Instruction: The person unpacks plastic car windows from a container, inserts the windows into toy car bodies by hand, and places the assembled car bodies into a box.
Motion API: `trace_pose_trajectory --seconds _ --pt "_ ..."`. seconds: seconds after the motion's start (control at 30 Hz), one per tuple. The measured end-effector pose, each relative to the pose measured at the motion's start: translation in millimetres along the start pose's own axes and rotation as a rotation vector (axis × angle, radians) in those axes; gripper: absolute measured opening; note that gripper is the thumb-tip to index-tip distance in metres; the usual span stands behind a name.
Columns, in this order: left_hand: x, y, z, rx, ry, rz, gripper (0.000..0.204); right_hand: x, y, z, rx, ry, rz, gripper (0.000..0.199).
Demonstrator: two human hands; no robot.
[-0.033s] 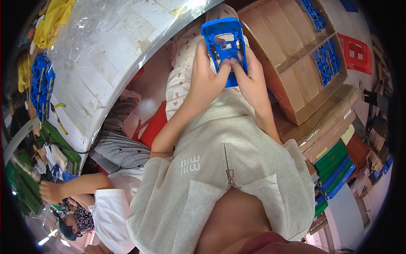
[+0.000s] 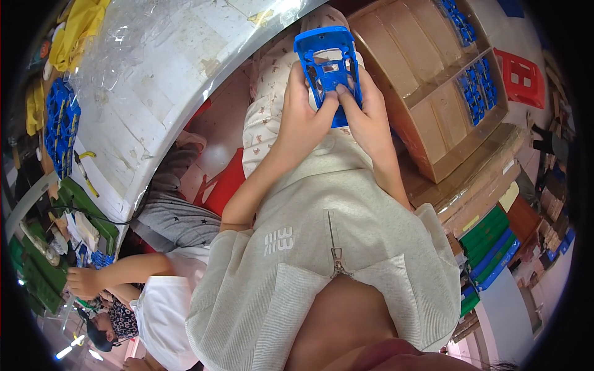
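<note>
We hold a blue plastic frame (image 2: 333, 79) above the lap, off the counter (image 2: 154, 86) and just to the right of its curved near edge. Our left hand (image 2: 304, 114) has its grip closed around the frame's left side, and our right hand (image 2: 369, 111) grips the right side. Both thumbs press on the lower part, their tips close together; the other fingers are mostly hidden. Along the counter's left edge we see a stack of blue pieces (image 2: 62, 127), with yellow bags (image 2: 77, 37) towards the upper left corner and clear plastic wrap (image 2: 130, 37) beside them. A yellow-handled cutter (image 2: 86, 173) lies near the lower left corner. To our right stands a cardboard box (image 2: 427, 117), with more blue parts (image 2: 476, 93) against its right side, and beyond it a red plastic stool (image 2: 523, 80). At lower left, we see a co-worker in a white shirt (image 2: 164, 315), one hand (image 2: 83, 282) held out near green trays (image 2: 86, 213).
</note>
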State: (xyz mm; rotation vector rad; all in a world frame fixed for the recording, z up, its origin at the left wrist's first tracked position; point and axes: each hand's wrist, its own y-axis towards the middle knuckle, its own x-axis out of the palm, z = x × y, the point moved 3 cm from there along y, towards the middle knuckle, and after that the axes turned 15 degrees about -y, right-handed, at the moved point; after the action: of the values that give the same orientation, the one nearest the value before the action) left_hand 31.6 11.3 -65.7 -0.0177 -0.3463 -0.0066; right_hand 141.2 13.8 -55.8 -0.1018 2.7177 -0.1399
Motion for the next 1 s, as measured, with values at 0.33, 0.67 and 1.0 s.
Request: trace_pose_trajectory --seconds 0.33,0.67,1.0 --pt "-13 -3 25 0.041 0.316 0.166 0.071 19 -14 -5 -0.232 -0.071 -0.147 0.055" --pt "-201 -49 145 0.100 1.441 0.727 0.066 -135 18 148 0.100 -0.363 0.518 0.023" --pt "-240 -24 163 0.153 1.980 0.959 0.049 -380 39 436 0.617 -0.944 0.892 0.036"
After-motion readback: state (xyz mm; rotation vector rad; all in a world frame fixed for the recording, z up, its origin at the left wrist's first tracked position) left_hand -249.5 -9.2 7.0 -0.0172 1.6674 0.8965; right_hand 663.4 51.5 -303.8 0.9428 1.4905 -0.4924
